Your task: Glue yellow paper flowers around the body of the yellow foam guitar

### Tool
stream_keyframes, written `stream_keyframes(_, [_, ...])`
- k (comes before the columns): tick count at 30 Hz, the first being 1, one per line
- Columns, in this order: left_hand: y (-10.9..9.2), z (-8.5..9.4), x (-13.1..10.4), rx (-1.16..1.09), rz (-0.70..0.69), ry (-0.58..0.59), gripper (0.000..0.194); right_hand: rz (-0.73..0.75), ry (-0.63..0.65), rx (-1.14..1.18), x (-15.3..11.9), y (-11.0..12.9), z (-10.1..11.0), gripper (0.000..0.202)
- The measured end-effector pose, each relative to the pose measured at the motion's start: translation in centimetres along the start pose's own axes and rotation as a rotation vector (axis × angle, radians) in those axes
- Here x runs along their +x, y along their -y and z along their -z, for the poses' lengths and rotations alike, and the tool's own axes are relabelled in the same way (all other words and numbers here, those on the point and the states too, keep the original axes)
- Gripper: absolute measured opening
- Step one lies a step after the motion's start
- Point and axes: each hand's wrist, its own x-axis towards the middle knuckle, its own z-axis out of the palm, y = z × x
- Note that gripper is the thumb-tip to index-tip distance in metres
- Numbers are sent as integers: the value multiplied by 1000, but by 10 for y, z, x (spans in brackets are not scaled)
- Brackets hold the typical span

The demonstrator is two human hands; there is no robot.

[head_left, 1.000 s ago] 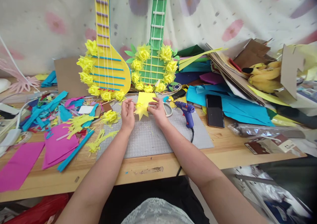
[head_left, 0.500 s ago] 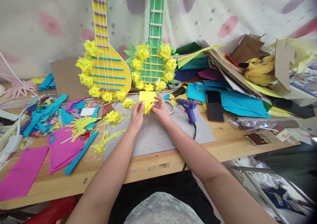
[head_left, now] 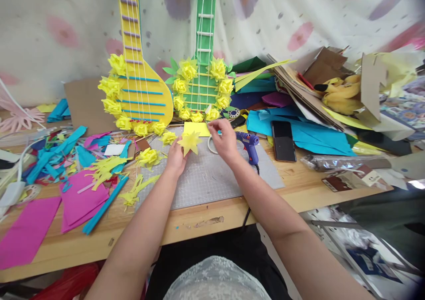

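Observation:
A yellow paper flower [head_left: 190, 143] with pointed petals is held in my left hand [head_left: 175, 158], its star-shaped face turned up toward me. My right hand [head_left: 225, 140] is apart from the flower, to its right, over the cutting mat [head_left: 202, 185]. Its fingers are curled with the tips together, and what they hold, if anything, cannot be made out. Just behind both hands lies a flat yellow paper piece [head_left: 196, 128]. Beside my right hand a pale ring-shaped handle [head_left: 211, 145] shows in part. A blue glue gun [head_left: 249, 146] rests to the right of that hand.
Behind stand a yellow instrument model [head_left: 146, 92] and a green one [head_left: 202, 87], both trimmed with yellow flowers. Loose yellow flowers [head_left: 148, 157] and paper scraps [head_left: 75, 198] lie left. A phone [head_left: 283, 140], blue sheets [head_left: 308, 136] and piled cardboard [head_left: 312, 87] are right.
My right hand has let go of the flower and moved right and slightly up. The flower, now in my left hand alone, has turned its face toward me. The view has shifted slightly.

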Motion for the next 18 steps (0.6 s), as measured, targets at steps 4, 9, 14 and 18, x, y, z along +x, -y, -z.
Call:
stream_keyframes(4, [-16,-3,0,-136,51,22,21,3,-138,-45,31,5,49,23])
stream_keyframes(9, [-30,-6,-2,-261,181,81,33,-97,-188,-109,25,-24,112,50])
stream_keyframes(14, [-27,-7,0,-299,204,83,32,-204,25,-160,-21,-63,132,64])
stream_keyframes(18, [-24,-6,1,-283,164,88,30,-333,152,-201,-41,-74,116,69])
